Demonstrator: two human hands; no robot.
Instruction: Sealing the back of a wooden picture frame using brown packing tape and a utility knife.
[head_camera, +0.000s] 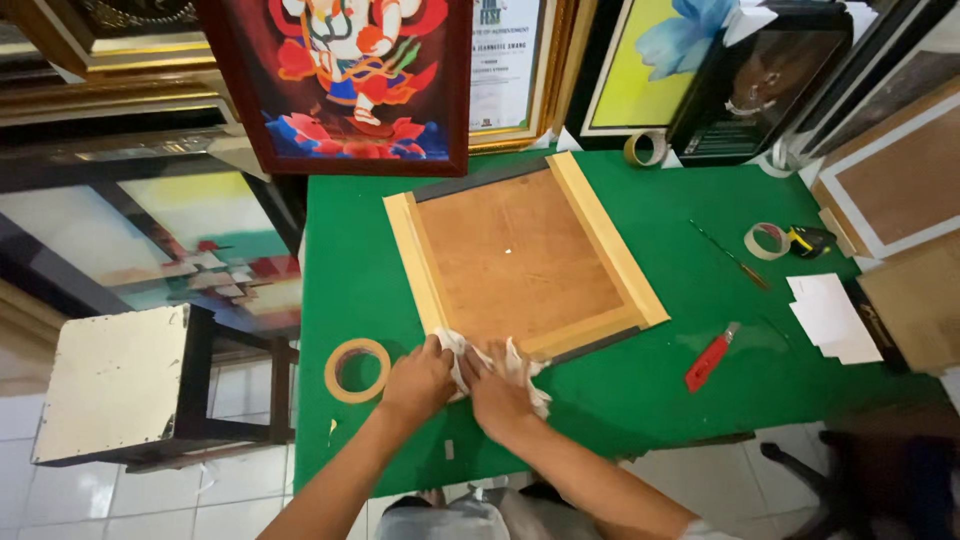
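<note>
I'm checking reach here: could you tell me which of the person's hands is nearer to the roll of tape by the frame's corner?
Left. The left hand lies just beside the tape roll; the right hand is further off, beyond the left.

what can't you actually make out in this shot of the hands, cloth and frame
- Head view: the near corner of the wooden frame back is covered by the white cloth and both hands.
- The left hand and right hand show only their backs; fingertips and grip are buried in the cloth.
- The red utility knife is too small to tell whether its blade is out.
- The framed pictures along the top are cut off by the image edge.
</note>
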